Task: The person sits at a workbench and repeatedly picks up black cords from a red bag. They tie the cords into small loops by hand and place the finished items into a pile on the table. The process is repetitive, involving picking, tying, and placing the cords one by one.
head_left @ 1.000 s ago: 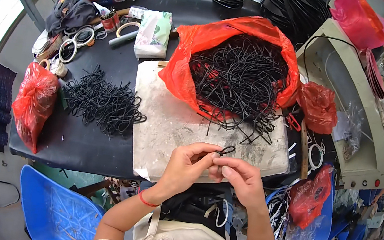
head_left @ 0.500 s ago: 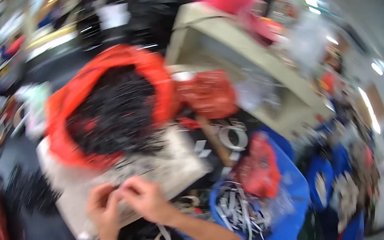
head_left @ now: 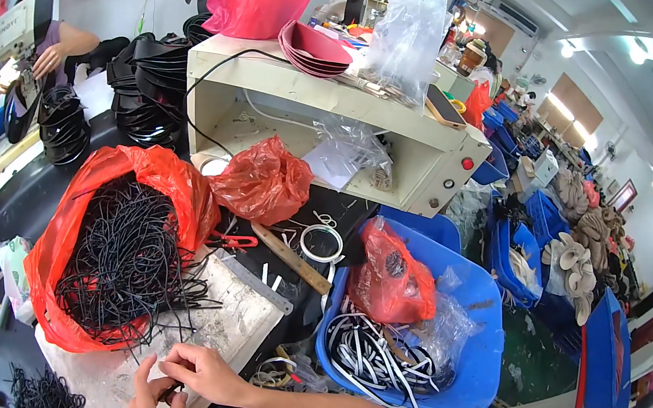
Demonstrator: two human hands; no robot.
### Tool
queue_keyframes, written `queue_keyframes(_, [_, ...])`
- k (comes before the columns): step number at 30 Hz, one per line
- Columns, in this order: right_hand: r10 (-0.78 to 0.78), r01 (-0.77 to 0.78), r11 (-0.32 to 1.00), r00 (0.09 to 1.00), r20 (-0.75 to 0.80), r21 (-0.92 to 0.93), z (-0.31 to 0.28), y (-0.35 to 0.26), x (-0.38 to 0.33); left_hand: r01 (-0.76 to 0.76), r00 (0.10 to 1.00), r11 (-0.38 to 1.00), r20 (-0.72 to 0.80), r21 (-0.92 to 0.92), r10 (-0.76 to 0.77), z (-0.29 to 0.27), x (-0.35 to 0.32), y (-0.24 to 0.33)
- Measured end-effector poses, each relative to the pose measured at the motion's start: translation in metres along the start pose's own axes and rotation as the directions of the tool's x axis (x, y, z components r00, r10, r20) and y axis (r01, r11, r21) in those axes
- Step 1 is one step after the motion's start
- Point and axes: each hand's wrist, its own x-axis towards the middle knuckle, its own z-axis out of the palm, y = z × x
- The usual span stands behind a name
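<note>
Glossy red plastic bag (head_left: 171,182); matt black cords (head_left: 122,259); smooth blue plastic tub (head_left: 487,310).

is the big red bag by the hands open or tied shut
Open: the red plastic bag gapes wide, with black cords heaped inside and spilling over its rim.

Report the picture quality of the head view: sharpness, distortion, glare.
Head view: mostly sharp; fisheye bends the cream wooden cabinet and the blue plastic tub, with a black rim around the frame; ceiling lights glare upper right; both hands, left hand and right hand, sit slightly soft at the bottom edge.
</note>
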Motion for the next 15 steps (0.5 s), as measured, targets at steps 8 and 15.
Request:
queue_keyframes(8, [-0.025,0.024,0.998,0.999,0.025,0.053,-0.002,0.000,0.000,0.122,0.968,0.838,-0.124,-0.532,-0.220,0.013,0.002,-0.006])
queue_keyframes(15, [0.005,-0.007,0.998,0.999,-0.041,-0.062,0.001,-0.018,-0.003,0.265,0.930,0.807,-0.081,-0.528,-0.358,0.006,0.001,-0.011])
